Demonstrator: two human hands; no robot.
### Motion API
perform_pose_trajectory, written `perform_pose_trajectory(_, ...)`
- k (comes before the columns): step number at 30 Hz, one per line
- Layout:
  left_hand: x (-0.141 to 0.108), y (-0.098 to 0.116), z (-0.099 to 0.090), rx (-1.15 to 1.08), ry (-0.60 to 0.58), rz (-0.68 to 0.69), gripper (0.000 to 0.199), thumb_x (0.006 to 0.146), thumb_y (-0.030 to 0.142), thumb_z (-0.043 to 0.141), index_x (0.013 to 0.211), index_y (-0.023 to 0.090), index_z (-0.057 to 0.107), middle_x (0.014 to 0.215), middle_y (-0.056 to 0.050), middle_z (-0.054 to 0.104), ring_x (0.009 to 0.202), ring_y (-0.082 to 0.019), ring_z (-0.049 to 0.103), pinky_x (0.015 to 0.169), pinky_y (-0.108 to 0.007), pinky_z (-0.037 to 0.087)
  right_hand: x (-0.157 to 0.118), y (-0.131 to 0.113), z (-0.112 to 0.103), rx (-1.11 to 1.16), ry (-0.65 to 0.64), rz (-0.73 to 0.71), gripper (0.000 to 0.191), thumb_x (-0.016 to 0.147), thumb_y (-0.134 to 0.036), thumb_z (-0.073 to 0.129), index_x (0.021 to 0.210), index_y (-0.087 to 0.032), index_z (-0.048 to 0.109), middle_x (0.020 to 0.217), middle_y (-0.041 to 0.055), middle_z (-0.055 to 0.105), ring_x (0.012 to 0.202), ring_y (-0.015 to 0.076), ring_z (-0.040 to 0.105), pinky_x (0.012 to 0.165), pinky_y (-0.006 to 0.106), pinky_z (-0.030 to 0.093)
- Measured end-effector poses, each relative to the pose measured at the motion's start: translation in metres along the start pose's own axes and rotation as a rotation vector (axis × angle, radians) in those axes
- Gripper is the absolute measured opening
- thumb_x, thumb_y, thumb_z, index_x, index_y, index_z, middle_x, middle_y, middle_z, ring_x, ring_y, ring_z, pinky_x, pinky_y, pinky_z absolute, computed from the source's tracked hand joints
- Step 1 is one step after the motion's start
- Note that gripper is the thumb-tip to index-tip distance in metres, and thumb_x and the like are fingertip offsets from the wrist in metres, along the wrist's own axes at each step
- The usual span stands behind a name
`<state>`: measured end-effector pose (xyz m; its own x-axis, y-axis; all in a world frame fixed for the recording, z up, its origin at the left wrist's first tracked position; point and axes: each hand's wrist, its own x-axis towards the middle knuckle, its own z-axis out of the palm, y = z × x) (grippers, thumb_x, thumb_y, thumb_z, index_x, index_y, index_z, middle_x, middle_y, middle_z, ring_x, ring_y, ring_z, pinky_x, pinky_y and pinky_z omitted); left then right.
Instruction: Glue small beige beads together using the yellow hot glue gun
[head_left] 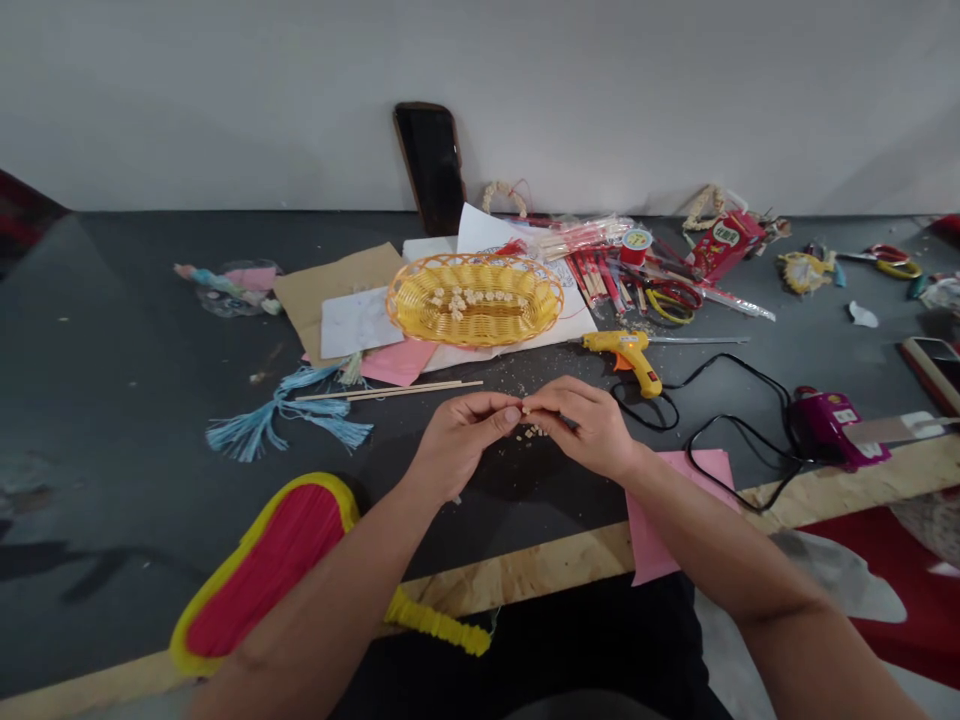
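My left hand (pixel 471 432) and my right hand (pixel 581 420) meet fingertip to fingertip above the dark table. Both are closed in a pinch around something tiny and pale, too small to name. Below the fingertips lie small pale bits (pixel 531 433), scattered on the table. Just beyond my hands a yellow woven basket (pixel 480 328) holds several small cream-coloured pieces (pixel 456 302). To the right of my right hand rests a yellow glue gun (pixel 626 355) with a clear glue stick (pixel 697 340) in its back.
Blue tassels (pixel 279 415) and thin wooden sticks (pixel 397 391) lie left of my hands, near a red and yellow oval piece (pixel 270 560). A phone (pixel 431 165) leans on the wall. Scissors (pixel 671 300), a purple power box (pixel 832 425) and its black cable (pixel 739 430) are at right.
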<state>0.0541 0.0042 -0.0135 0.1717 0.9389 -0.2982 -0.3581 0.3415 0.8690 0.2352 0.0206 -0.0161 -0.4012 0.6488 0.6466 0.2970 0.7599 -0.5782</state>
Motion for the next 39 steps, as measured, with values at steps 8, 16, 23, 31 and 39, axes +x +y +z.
perform_pose_trajectory(8,0.000,0.001,-0.001,0.004,-0.008,-0.025,0.028,0.055,0.034,0.092,0.072,0.016,0.079,0.065,-0.003,0.071,0.061,-0.010,0.056,0.061,-0.023,0.042,-0.001,0.001,0.001,-0.004,0.000,-0.029,0.015,0.092,-0.018,0.062,0.105,-0.019,0.070,0.088,0.0073,0.074,0.082,0.0152,0.070,0.075,0.026,0.060)
perform_pose_trajectory(16,-0.001,0.003,-0.001,-0.036,-0.050,-0.100,0.029,0.056,0.037,0.092,0.067,0.014,0.077,0.067,-0.004,0.072,0.064,-0.011,0.060,0.062,-0.023,0.045,0.000,-0.001,-0.001,0.094,-0.016,0.024,0.020,0.093,-0.018,0.061,0.112,-0.020,0.068,0.094,0.0076,0.073,0.086,0.0154,0.069,0.075,0.028,0.059)
perform_pose_trajectory(23,0.000,0.002,-0.002,-0.022,-0.047,-0.070,0.032,0.057,0.039,0.091,0.072,0.014,0.077,0.071,-0.006,0.073,0.065,-0.012,0.059,0.062,-0.024,0.044,0.001,0.000,-0.002,0.159,0.046,0.130,0.008,0.091,-0.021,0.064,0.095,-0.020,0.070,0.085,0.0050,0.072,0.080,0.0144,0.066,0.071,0.027,0.056)
perform_pose_trajectory(31,-0.001,0.007,0.000,0.020,-0.030,-0.005,0.034,0.054,0.039,0.092,0.061,0.014,0.069,0.059,-0.001,0.063,0.057,-0.009,0.050,0.057,-0.023,0.036,0.001,0.010,0.000,0.539,0.342,0.594,0.024,0.084,-0.042,0.072,0.092,-0.019,0.067,0.065,-0.0045,0.058,0.051,0.0061,0.052,0.050,0.019,0.045)
perform_pose_trajectory(39,0.000,0.013,-0.005,-0.067,-0.048,0.144,0.032,0.064,0.038,0.087,0.060,0.015,0.065,0.062,-0.003,0.061,0.058,-0.011,0.047,0.058,-0.026,0.036,0.007,0.012,0.001,0.936,0.304,0.735,0.036,0.073,-0.047,0.080,0.087,-0.020,0.062,0.067,-0.0057,0.055,0.048,0.0048,0.049,0.046,0.018,0.043)
